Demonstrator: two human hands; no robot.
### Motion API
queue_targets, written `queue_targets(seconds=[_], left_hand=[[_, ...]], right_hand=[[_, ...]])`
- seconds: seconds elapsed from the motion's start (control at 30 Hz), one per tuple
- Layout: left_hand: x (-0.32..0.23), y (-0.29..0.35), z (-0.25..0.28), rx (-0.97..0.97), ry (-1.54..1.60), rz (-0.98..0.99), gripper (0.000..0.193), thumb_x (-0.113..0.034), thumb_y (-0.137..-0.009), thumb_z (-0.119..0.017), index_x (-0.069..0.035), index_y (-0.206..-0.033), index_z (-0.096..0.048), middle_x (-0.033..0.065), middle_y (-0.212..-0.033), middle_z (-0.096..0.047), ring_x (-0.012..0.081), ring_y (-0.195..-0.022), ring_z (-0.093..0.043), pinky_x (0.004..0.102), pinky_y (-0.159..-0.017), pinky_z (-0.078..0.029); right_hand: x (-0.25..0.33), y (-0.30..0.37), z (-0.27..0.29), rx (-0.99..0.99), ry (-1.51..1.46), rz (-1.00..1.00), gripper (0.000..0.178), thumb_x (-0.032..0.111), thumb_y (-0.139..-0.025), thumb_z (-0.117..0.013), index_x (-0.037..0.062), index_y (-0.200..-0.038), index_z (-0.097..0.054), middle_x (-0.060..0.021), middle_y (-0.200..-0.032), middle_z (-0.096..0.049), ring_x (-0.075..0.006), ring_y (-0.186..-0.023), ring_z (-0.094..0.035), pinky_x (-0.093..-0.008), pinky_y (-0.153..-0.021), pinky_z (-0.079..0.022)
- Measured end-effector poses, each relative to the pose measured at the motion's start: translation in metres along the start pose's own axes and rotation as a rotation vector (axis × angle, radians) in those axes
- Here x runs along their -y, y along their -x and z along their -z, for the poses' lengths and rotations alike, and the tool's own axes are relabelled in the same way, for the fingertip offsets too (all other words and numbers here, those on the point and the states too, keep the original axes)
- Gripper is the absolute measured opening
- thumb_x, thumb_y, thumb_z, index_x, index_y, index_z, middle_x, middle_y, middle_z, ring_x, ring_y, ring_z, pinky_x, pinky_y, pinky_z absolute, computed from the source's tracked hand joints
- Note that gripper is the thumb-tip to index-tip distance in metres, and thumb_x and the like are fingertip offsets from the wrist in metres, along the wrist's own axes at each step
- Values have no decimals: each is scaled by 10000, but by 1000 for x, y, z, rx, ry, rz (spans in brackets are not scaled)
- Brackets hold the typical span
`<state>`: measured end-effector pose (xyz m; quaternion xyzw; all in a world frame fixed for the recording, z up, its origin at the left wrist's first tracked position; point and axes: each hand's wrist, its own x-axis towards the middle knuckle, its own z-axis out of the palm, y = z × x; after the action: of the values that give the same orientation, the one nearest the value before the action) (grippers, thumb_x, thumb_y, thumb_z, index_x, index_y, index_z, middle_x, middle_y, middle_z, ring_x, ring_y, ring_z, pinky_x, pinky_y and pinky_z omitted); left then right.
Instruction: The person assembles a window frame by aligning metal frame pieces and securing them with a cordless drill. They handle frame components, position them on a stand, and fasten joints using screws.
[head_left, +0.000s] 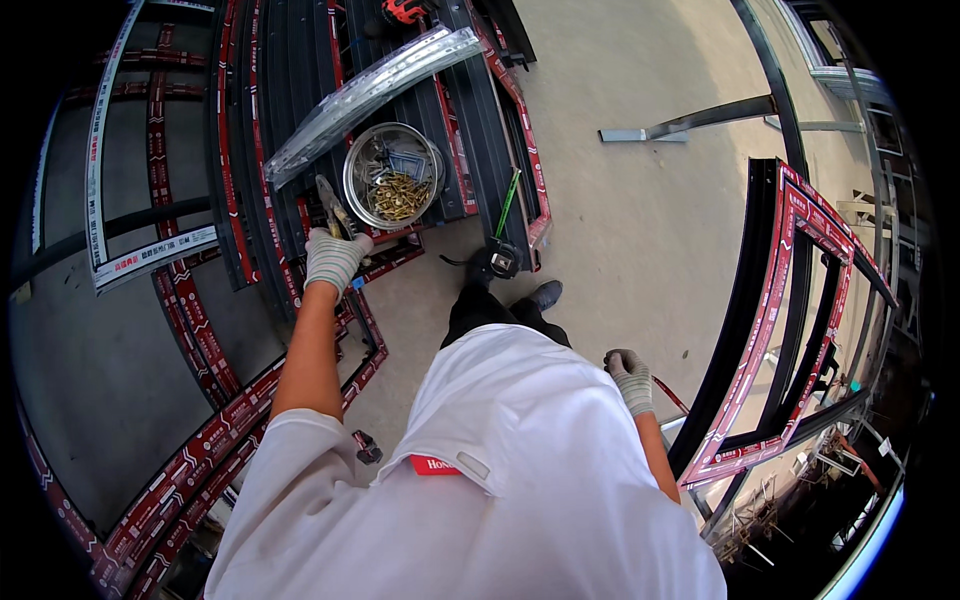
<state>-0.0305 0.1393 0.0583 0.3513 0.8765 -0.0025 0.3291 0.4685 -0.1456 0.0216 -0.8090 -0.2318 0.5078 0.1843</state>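
Note:
My left hand [335, 262], in a whitish knit glove, is closed around the handles of what looks like a pair of pliers [331, 206], whose jaws point away from me. Just right of the pliers is a round metal bowl [437, 190] with many brass-coloured screws [397, 196] and a small blue-grey piece in it. My right hand [628, 378], gloved too, hangs low at my right side with its fingers curled. A thin red strip shows beside it; whether the hand holds anything is hidden.
Dark profiles [300, 70] with red tape are stacked under the bowl. Across them lie silvery wrapped strips [370, 100]. A tape measure [503, 260] with its green blade out sits at the stack's near edge. At right stands a taped window frame [770, 330]; more frames [190, 300] stand left.

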Motion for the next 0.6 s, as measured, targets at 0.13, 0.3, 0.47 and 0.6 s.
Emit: queue_targets(seconds=[0.13,0.3,0.47,0.6], left_hand=[[9,-7,-4,86,294,36,791,-224,-712,-822,109,-1337,-469,233,-1096,-674,275,-843,-721,374,-770,-602],[60,-53,-20,-8,531,129,616,-141,-861,-727,38,-1385,-458,120,-931,-655,189,-674,-647,333,-546,-551],[63,-38,-14,-83,811,158,535,-128,-925,-673,12,-1393,-457,64,-759,-599,161,-559,-573,320,-462,-493],[48,0,-3,-341,829,44,471,-79,-907,-652,55,-1333,-502,95,-825,-619,154,-575,-560,302,-497,-501]], right_hand=[[1,-6,0,12,29,17,216,157,-1023,-603,-23,-1093,-698,-104,-965,-740,-148,-827,-669,-315,-791,-567],[14,-5,-4,2,55,17,206,176,-1001,-624,3,-1068,-716,-68,-894,-735,-125,-818,-661,-291,-800,-547],[10,-8,-4,-7,103,38,199,143,-1018,-601,-18,-1083,-700,-89,-931,-732,-149,-847,-676,-313,-813,-568],[16,-4,0,-19,90,71,204,162,-1012,-610,-3,-1082,-708,-86,-925,-733,-141,-850,-670,-306,-821,-557]])
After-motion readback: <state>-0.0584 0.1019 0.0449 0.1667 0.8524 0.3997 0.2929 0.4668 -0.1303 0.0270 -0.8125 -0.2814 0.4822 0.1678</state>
